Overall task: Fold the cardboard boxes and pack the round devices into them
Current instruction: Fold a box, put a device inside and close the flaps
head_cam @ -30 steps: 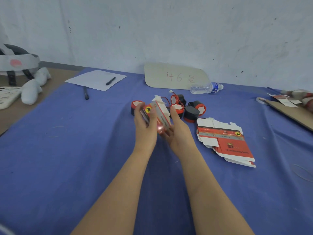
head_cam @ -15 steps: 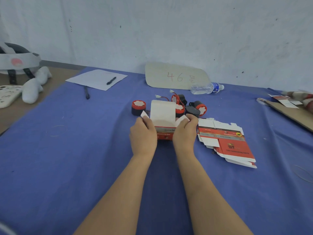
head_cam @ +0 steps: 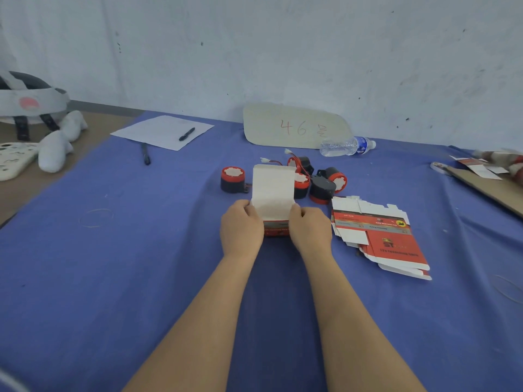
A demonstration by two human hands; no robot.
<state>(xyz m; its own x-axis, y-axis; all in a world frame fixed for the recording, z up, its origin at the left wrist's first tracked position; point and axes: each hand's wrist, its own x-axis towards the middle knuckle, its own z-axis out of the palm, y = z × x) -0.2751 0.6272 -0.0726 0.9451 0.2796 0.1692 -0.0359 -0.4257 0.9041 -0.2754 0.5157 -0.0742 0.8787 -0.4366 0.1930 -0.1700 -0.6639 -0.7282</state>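
Gripping a small red and white cardboard box (head_cam: 273,199) from both sides, the left hand (head_cam: 242,226) and the right hand (head_cam: 310,230) sit close together on the blue-clothed bench (head_cam: 141,264) with only the box between them. The fingers of each hand curl over the upper side edges of the box. The box stands on the cloth with its white lid flap raised upright past the fingertips, its red printed front facing the person. Just beyond the left hand, a black and red round device (head_cam: 232,179) stands upright on the cloth, apart from the box. Beyond the right hand lies a cluster of round devices (head_cam: 322,188) with thin red wires, some upright and some tipped on their sides, one partly hidden behind the raised flap. Just to the right of the right hand lies a flat stack of unfolded red and white cardboard boxes (head_cam: 382,236). Farther ahead of the hands, a clear plastic water bottle (head_cam: 346,145) lies on its side next to a beige cardboard sign (head_cam: 294,127) marked "46". Far ahead to the left of the left hand, a black pen (head_cam: 186,134) rests on a white paper sheet (head_cam: 161,131).
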